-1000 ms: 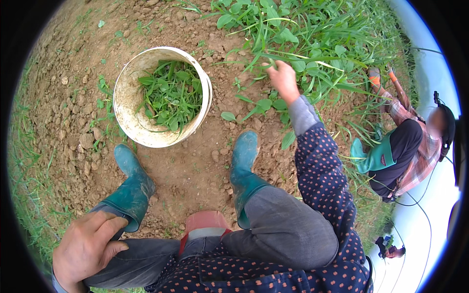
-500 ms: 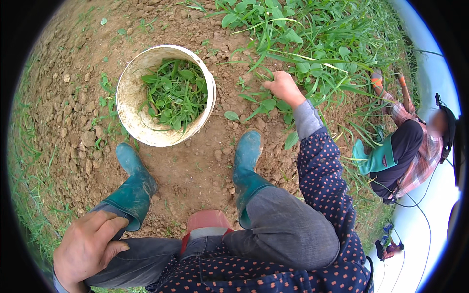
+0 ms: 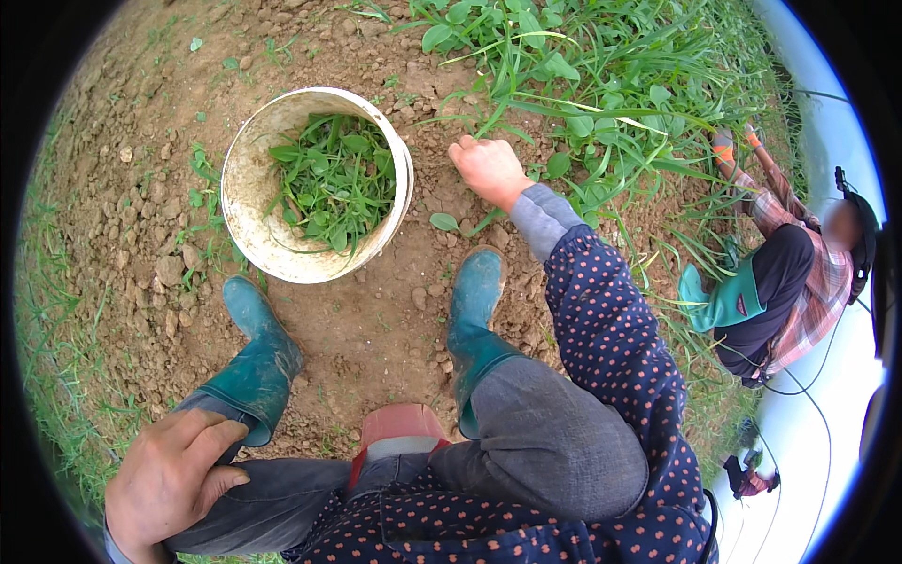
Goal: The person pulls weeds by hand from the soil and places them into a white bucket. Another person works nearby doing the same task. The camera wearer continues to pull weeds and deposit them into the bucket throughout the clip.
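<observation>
Weeds (image 3: 564, 85) crowd the far right of the soil, and my right hand (image 3: 489, 169) reaches out to their near edge, fingers curled down at the ground; I cannot tell whether it grips a stem. My left hand (image 3: 169, 479) rests near left on my knee, fingers loosely spread, holding nothing. A white bucket (image 3: 246, 202) with cut greens (image 3: 334, 179) stands left of the right hand, beyond my teal boots (image 3: 258, 362).
</observation>
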A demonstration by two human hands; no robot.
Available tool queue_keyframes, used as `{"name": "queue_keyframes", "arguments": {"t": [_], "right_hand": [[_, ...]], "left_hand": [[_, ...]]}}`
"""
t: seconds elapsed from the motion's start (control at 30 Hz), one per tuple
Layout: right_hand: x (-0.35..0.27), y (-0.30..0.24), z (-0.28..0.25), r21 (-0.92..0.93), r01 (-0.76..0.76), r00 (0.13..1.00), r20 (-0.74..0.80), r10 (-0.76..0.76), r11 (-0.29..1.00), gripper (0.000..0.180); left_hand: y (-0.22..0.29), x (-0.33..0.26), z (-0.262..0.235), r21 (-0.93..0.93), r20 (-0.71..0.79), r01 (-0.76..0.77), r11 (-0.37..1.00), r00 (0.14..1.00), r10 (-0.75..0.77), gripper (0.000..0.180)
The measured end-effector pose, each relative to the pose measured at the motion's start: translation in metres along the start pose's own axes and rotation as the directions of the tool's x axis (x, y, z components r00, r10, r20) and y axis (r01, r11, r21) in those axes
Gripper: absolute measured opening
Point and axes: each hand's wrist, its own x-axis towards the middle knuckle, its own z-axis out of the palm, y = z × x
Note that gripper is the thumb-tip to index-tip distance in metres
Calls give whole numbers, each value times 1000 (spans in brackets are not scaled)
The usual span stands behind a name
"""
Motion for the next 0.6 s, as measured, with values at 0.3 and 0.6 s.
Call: {"name": "queue_keyframes", "arguments": {"t": [0.3, 0.6], "right_hand": [[4, 5, -18, -174, -41, 981, -194, 6, 984, 9], [20, 25, -8, -217, -120, 979, 134, 151, 969, 9]], "left_hand": [[-1, -2, 0, -8, -10, 5, 1000, 1000, -5, 41], [-2, -1, -1, -17, -3, 10, 1000, 1000, -10, 40]]}}
